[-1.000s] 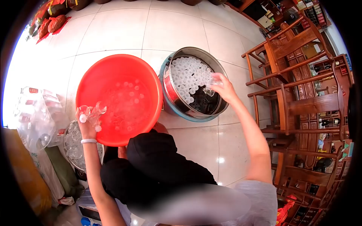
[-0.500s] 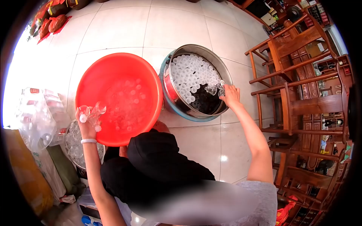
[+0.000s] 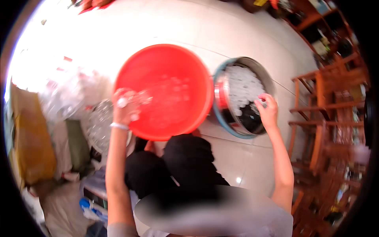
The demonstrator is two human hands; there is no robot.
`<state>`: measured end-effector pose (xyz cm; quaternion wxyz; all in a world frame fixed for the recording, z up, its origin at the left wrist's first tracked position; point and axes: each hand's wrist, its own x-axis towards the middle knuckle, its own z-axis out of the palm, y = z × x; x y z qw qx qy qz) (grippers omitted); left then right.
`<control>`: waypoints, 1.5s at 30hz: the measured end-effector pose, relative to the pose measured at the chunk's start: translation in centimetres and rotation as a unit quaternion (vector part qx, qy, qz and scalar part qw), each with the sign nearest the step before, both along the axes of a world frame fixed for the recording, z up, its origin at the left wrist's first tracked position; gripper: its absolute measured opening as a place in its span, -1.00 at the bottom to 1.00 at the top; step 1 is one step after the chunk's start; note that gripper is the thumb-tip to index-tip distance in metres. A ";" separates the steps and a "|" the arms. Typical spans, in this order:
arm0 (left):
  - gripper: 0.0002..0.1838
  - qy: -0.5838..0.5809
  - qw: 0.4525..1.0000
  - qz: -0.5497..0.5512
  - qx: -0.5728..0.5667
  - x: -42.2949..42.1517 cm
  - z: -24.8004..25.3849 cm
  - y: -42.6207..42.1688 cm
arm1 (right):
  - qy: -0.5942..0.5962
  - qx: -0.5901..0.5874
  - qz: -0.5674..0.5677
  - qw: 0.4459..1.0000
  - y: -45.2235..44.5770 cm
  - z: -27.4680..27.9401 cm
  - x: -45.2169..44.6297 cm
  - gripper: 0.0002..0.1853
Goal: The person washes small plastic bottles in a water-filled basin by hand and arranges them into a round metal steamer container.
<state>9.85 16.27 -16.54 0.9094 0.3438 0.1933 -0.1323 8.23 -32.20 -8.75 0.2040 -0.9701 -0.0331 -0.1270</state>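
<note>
My left hand (image 3: 123, 108) is closed around several small clear bottles (image 3: 132, 94) at the left rim of a red basin (image 3: 136, 65). White plugs or caps show on some of them. Water with small pale round pieces in it covers the basin floor. Over the right side of a round steel-walled container (image 3: 265, 71), my right hand (image 3: 269, 111) has its thumb and fingers pinched together. Motion blur and the fingers hide what is between them. Many white caps (image 3: 244, 87) fill much of that container, with a dark bottom showing near my hand.
A bowl of clear bottles (image 3: 100, 124) stands left of the basin, beside plastic bags (image 3: 73, 93) of clear items. A teal tub (image 3: 219, 106) surrounds the steel container. Wooden chairs (image 3: 316, 114) line the right. Sacks (image 3: 35, 138) lie at left.
The view has shifted, so basin and container appear further right. Clear bottles that showed at my right fingertips are no longer distinct. My left hand still holds its bottles.
</note>
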 end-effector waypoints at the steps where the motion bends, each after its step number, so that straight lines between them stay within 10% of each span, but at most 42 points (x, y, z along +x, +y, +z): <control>1: -0.50 0.021 1.000 0.005 -0.013 0.0 -0.2 0.5 | -0.012 0.086 0.053 0.995 4.6 2.3 0.5 -0.73; 4: -0.51 0.022 0.999 -0.019 -0.035 -0.4 1.9 0.2 | 0.093 0.338 0.238 0.906 17.6 3.4 1.5 -0.65; 7: -0.52 0.003 0.998 -0.016 -0.054 -0.6 1.8 -0.1 | 0.098 0.195 0.304 0.927 27.3 -1.6 2.9 -0.27; 10: -0.56 0.024 0.993 0.104 -0.042 -0.2 1.4 -1.3 | 0.155 0.266 0.347 0.886 31.4 -5.3 4.6 -0.27; 11: -0.52 -0.027 0.993 -0.043 -0.104 -0.7 0.0 1.0 | 0.161 0.245 0.358 0.886 31.5 -5.3 5.5 -0.30; 17: -0.45 -0.023 0.996 -0.048 -0.075 -0.4 1.0 -0.2 | 0.009 0.233 0.352 0.906 28.9 -0.5 7.5 -0.53; 19: -0.45 -0.029 0.994 -0.068 -0.082 -0.2 1.3 -0.1 | 0.327 0.580 0.319 0.674 27.1 0.9 8.3 -0.53; 21: -0.44 -0.038 0.993 -0.075 -0.083 -0.3 0.8 -0.2 | 0.434 0.506 0.360 0.653 26.1 -9.4 10.3 -0.52; 23: -0.45 -0.057 0.990 -0.094 -0.082 0.0 0.7 0.1 | 0.263 -0.144 0.355 0.885 25.0 -12.8 5.9 -0.55; 30: -0.47 -0.034 0.998 -0.057 -0.014 -0.2 1.6 -0.4 | 0.080 0.291 0.221 0.928 17.9 0.8 3.0 -0.56; 37: -0.47 -0.013 0.999 -0.047 0.017 -0.4 2.2 -0.8 | 0.146 -0.114 -0.017 0.983 -2.9 1.3 -3.8 -0.50; 45: -0.48 -0.008 0.998 -0.038 0.039 -0.4 2.2 -1.1 | 0.260 -0.189 -0.133 0.938 -7.0 -2.0 -4.4 -0.53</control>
